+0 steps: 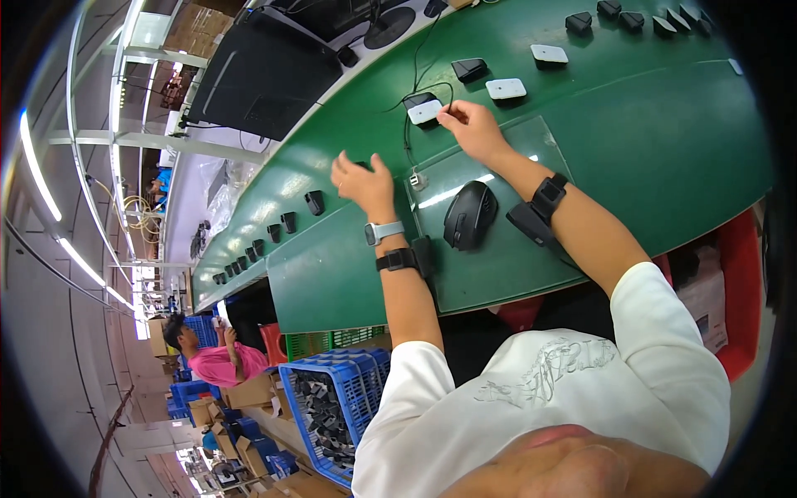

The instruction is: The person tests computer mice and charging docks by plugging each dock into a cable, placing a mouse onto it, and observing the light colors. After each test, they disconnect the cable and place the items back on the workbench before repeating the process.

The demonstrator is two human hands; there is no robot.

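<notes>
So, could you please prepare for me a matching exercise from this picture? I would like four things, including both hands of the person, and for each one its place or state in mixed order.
1. Black mouse
2. Blue basket
3. Left hand
4. Right hand

A. Pinching a black cable
B. Filled with many dark parts
C. Lying on a clear sheet
D. Open, over the green table

Right pairs: 1-C, 2-B, 3-D, 4-A.
</notes>
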